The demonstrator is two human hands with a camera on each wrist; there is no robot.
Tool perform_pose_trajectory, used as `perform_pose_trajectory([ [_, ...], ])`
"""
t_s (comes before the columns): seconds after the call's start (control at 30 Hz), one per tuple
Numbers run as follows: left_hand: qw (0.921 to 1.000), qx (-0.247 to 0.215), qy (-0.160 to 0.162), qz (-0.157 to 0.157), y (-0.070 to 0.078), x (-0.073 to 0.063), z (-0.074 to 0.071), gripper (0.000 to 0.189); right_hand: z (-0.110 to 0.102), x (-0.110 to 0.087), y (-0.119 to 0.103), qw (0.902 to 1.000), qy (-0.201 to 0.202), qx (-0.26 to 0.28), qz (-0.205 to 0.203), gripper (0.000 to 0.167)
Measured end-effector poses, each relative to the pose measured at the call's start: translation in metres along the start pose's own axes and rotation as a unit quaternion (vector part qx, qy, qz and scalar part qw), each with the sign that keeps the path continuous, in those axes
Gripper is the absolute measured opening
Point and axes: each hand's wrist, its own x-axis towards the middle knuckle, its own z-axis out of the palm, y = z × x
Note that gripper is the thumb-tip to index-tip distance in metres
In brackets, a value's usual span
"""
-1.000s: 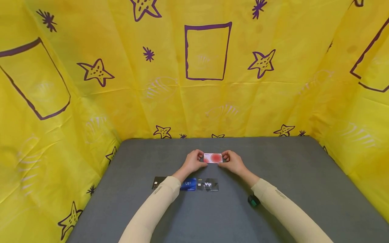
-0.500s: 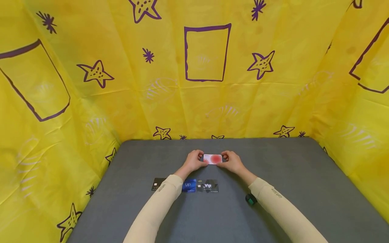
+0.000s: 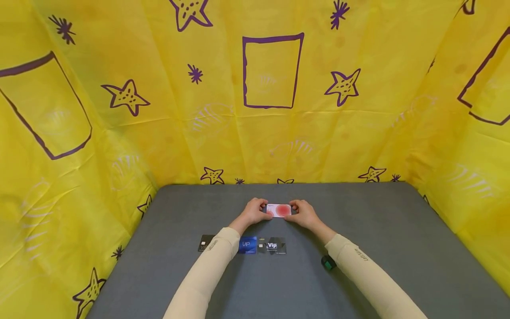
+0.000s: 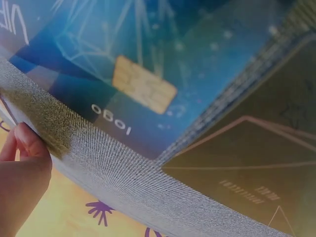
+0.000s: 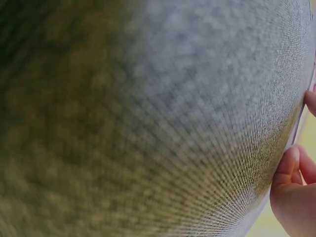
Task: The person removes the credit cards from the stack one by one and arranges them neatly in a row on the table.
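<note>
A white card with red circles is between my two hands near the far side of the grey table. My left hand holds its left end, with the thumb at the near corner and curled fingers at the far one. At the opposite end my right hand holds it the same way. Whether the card touches the table, I cannot tell. In the left wrist view the left hand shows at the lower left. The right wrist view has the right hand at its right edge.
Nearer than my hands, a black card, a blue VIP card and a grey-black Vip card lie in a row, partly under my left sleeve. A wrist camera sits below my right wrist. Yellow patterned cloth surrounds the table.
Both forearms have shifted slightly, the right one leftward. The hands keep their hold on the white and red card. The whole head view has moved down a little.
</note>
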Motion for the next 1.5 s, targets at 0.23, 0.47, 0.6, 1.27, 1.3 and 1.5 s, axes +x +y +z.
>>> perform_pose_trajectory([
  [0.23,0.9999,-0.009,-0.005,-0.013,-0.0004,0.0007,-0.001,0.051,-0.0008,0.0008,0.001,1.0,-0.001,0.005,-0.006,0.05],
  [0.47,0.9997,-0.02,-0.002,-0.016,-0.0016,-0.0001,-0.0013,0.05,-0.0004,0.0012,0.0016,0.9998,0.005,0.007,-0.015,0.048],
  [0.6,0.9993,-0.031,0.004,-0.018,-0.0021,-0.0008,-0.0004,0.05,0.0,0.0006,0.0017,0.9997,0.006,0.013,-0.021,0.048],
  [1.27,0.9972,-0.059,0.043,0.019,-0.0017,-0.0048,0.0052,0.052,0.002,0.0007,0.0006,0.9979,0.018,0.043,-0.046,0.055],
  [1.3,0.9971,-0.059,0.043,0.019,-0.0017,-0.0049,0.0054,0.052,0.0022,0.0007,0.0008,0.9979,0.017,0.043,-0.047,0.055],
  [1.5,0.996,-0.07,0.044,0.035,-0.003,-0.0075,0.0059,0.051,0.0034,-0.0005,0.0016,0.9979,0.012,0.041,-0.048,0.055],
])
